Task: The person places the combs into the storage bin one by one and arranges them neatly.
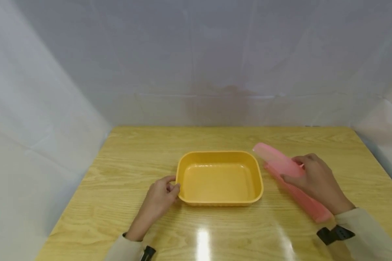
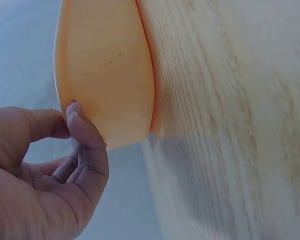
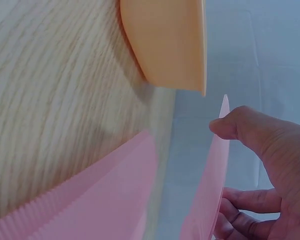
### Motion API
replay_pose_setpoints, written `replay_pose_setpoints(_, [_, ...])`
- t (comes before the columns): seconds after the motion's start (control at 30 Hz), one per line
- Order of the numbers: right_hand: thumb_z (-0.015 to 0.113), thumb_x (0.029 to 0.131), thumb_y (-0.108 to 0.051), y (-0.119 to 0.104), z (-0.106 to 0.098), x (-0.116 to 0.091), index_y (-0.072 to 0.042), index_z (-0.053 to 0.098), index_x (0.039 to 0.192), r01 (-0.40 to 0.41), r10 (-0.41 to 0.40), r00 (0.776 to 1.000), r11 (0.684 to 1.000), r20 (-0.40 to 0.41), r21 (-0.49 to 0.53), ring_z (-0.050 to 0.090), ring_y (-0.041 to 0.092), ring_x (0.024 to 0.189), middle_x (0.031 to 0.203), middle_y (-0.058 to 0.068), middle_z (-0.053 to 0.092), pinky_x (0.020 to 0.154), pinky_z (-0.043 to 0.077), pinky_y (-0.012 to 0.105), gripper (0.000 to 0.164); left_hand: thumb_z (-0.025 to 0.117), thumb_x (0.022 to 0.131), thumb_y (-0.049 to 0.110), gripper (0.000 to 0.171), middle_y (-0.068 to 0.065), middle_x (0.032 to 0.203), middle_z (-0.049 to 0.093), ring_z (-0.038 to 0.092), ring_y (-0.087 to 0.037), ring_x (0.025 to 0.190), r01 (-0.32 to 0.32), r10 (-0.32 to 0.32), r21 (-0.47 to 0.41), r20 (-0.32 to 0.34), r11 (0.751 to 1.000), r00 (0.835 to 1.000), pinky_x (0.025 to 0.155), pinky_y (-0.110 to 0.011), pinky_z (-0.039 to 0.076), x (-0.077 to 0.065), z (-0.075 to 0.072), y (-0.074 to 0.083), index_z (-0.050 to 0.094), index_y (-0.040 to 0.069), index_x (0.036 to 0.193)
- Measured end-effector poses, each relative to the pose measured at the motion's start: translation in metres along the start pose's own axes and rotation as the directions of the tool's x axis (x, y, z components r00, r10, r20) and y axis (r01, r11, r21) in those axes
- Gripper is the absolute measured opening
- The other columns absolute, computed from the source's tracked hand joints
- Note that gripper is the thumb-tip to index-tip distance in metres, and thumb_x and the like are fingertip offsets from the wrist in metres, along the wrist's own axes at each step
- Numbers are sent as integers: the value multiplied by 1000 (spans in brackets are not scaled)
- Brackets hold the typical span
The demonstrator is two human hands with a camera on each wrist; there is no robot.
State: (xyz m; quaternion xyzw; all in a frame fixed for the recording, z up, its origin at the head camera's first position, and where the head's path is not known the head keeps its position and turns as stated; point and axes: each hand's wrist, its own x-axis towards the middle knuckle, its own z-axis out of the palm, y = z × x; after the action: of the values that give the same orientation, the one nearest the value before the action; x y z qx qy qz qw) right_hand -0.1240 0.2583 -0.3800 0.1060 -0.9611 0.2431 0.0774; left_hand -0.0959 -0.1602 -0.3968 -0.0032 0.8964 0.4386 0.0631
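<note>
Yellow plastic is catching the eye first: the tray (image 1: 219, 181) is sitting mid-tabletop (image 1: 143, 156), with nothing showing inside. The left hand (image 1: 161, 195) is pinching its rim around 9 o'clock, thumb and finger closing on the wall. Over at the tray's 3 o'clock, a pink sheet-like piece (image 1: 281, 159) is slanting along an 11-to-5 line, and the right hand (image 1: 318, 181) is holding its edge, thumb on one face, fingers on the other. A ribbed pink part (image 1: 305, 201) is lying under it; I'm not managing to tell if they're joined. Progress-wise, it's looking partway imo: both hands are gripping, nothing pink is resting in the tray, so letting go is probably remaining. Further out, black straps (image 1: 336, 233) are circling both wrists, and pale sheeting (image 1: 199, 54) is hanging at 12 o'clock.
</note>
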Motion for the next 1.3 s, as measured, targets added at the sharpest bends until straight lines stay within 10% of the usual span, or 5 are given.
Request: replay_pose_setpoints(1.3, [85,82,-35,-74,23,60,6,67,121,234,-241,964,969,109,74,57,30,92,107,17,61,77,52,47,59,60,102,11,38,-2,77,65,65,-18,64,30,-30,-24,-5,999,1000,49,-25,47,0,0,0,58,-5,136])
